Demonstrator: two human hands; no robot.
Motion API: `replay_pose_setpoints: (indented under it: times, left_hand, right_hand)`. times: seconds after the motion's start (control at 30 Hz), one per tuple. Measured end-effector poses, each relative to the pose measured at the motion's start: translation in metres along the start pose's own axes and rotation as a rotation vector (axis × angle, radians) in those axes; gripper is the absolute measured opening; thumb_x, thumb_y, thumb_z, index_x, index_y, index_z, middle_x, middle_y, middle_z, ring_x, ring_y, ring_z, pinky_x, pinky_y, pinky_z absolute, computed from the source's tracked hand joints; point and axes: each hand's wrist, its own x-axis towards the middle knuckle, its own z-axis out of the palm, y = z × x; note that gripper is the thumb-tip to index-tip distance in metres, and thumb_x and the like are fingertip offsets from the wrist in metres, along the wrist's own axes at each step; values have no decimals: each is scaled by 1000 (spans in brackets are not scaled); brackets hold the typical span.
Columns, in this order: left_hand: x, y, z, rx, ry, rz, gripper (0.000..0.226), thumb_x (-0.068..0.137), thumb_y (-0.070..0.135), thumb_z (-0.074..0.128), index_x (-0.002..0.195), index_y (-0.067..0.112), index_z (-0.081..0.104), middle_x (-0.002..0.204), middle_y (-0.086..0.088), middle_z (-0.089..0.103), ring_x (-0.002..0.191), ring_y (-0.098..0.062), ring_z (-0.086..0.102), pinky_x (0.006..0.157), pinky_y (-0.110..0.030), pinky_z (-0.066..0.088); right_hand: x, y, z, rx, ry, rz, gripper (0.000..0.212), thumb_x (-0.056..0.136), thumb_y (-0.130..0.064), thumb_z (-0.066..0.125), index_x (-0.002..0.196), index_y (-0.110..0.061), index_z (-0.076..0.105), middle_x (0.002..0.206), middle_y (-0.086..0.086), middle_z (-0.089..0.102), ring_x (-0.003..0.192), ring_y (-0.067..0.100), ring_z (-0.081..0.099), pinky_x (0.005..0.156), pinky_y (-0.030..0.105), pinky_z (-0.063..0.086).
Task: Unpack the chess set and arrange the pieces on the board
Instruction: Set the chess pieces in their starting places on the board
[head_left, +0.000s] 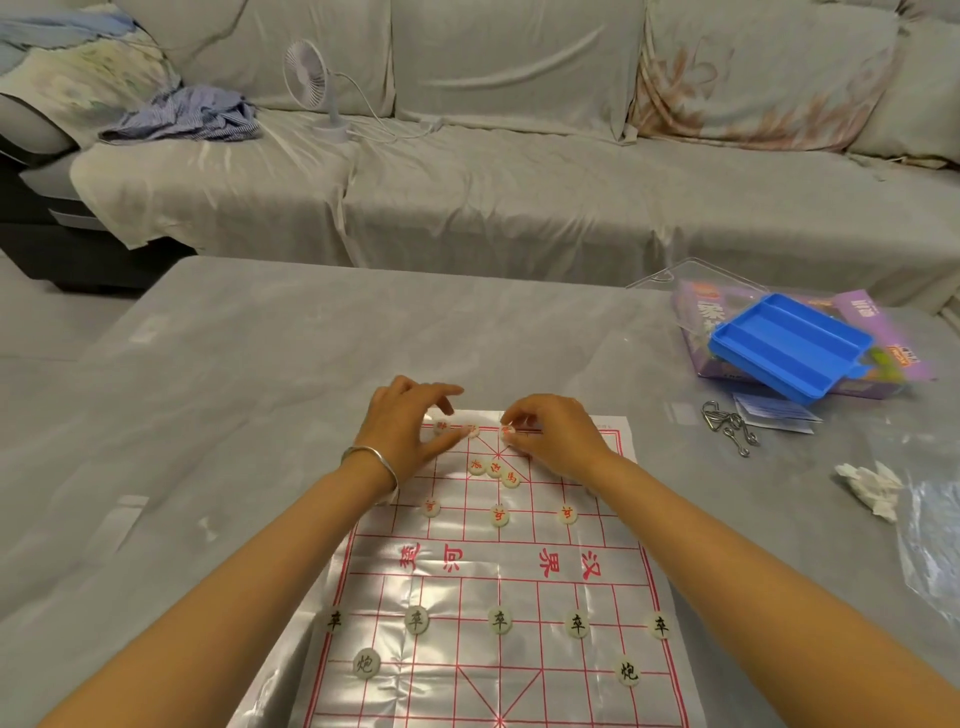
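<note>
Your two bare forearms reach in from the near corners and meet at the far end of the xiangqi board (498, 564), a creased sheet with a red grid lying flat on the grey table (234, 389). Nearest you, two black cannon pieces (366, 663) sit one toward each side, and just beyond them five black-lettered discs (500, 619) stand in an even row across the sheet. Past the river lettering, three red-lettered discs (498, 515) are spaced along one line, and farther on a red cluster (494, 469) of three lies bunched close together. Your right hand (558, 434) pinches a red piece (506, 430) between thumb and forefinger at the far row. Your left hand (410, 431), with a silver bangle (371, 460) on the wrist, arches its fingers over two far-row pieces (471, 430). I cannot tell whether it grips either one. On the right of the table, well apart from the board, a blue tray (789, 345) rests on a purple box (862, 312). Near them lie metal puzzle rings (727, 423), a crumpled tissue (870, 488) and a clear plastic bag (930, 530). Beyond the table, a small white fan (311, 78) stands on the covered sofa (519, 197).
</note>
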Motion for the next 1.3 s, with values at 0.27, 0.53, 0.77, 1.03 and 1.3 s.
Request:
replay_pose_setpoints:
  times: [0.27, 0.53, 0.77, 1.03, 1.3]
  left_hand:
    - [-1, -16, -8, 40, 6, -62, 49, 83, 44, 61, 128, 28, 50, 115, 7, 60, 112, -18, 43, 94, -28, 29]
    - [9, -8, 1, 208, -153, -23, 42, 85, 47, 57, 124, 33, 53, 128, 9, 52, 120, -15, 35, 99, -29, 25]
    - [25, 1, 12, 209, -235, -7, 42, 83, 48, 59, 122, 34, 55, 129, 10, 53, 120, -16, 35, 98, -27, 25]
    - [28, 2, 15, 208, -237, -41, 35, 84, 45, 59, 117, 32, 60, 127, 7, 54, 118, -17, 36, 97, -28, 28]
    - [24, 1, 12, 181, -202, -40, 40, 83, 46, 60, 121, 32, 56, 123, 8, 57, 115, -17, 38, 95, -28, 29]
  right_hand:
    - [-1, 5, 7, -110, 91, 49, 33, 81, -48, 65, 102, -22, 62, 102, -6, 61, 87, 7, 48, 90, 27, 38]
    - [2, 0, 10, -92, 58, 15, 36, 84, -43, 64, 115, -24, 64, 113, -4, 62, 97, 10, 52, 91, 26, 35]
    - [4, -1, 11, -93, 98, 44, 31, 83, -43, 66, 107, -23, 67, 108, -4, 64, 97, 11, 56, 91, 25, 34]
    - [6, 2, 14, -71, 97, 54, 30, 83, -42, 65, 107, -24, 66, 109, -4, 64, 97, 11, 55, 91, 24, 33]
    - [-10, 3, 1, -5, 140, 50, 26, 83, -39, 66, 106, -26, 65, 103, -10, 60, 96, 9, 52, 85, 21, 32]
